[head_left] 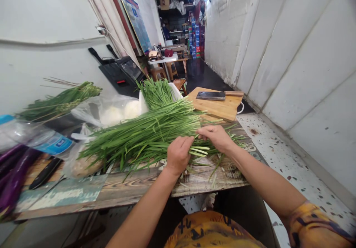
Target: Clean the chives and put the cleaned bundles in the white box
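Note:
A large heap of garlic chives (144, 129) lies across the wooden table, long green leaves to the left and pale stem ends to the right. My left hand (179, 153) is closed round a small bunch of chives, whose white ends (200, 151) stick out to the right of the fist. Close by on the right, my right hand (213, 136) is closed in a pinch at a thin chive stalk beside the heap. Loose trimmings (214, 179) are scattered on the tabletop under both hands. Behind the heap, more chives (157, 94) stand in a white container (175, 91).
A cleaver (211, 95) rests on a cutting board (219, 109) at the back right. To the left are eggplants (20, 174), a black-handled knife (46, 173), a water bottle (41, 138), and plastic bags (83, 162) with pale produce. The table's front edge (133, 199) runs before me.

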The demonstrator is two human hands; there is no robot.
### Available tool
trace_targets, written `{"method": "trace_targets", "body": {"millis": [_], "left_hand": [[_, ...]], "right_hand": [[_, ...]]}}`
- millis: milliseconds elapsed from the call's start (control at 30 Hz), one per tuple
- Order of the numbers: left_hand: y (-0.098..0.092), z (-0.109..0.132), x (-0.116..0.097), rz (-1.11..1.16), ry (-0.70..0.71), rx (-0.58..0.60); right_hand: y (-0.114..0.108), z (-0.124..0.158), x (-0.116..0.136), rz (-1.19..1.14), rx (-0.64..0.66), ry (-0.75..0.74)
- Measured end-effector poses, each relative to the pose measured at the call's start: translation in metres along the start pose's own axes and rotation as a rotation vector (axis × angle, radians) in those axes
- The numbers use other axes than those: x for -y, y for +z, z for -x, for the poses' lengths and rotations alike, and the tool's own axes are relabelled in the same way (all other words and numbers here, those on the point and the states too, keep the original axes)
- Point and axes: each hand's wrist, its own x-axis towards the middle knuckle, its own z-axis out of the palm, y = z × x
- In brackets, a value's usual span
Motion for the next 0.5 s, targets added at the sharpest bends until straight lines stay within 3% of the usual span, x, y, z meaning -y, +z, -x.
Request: {"method": "trace_targets", "body": {"millis": [100, 233, 400, 500], "left_hand": [[0.001, 0.003, 0.001, -0.036, 0.001, -0.022], [0.002, 0.004, 0.004, -0.024, -0.068, -0.12], [-0.002, -0.001, 0.003, -0.078, -0.253, -0.322], [-0.006, -0.003, 0.003, -0.095, -0.264, -0.353]], "right_hand": [[-0.01, -0.008, -0.003, -0.086, -0.16, 0.034], [-0.027, -0.01, -0.002, 0.194, -0.196, 0.076], [-0.029, -0.01, -0.007, 0.694, -0.148, -0.258], [-0.018, -0.014, -0.019, 0.924, -0.056, -0.305]]}}
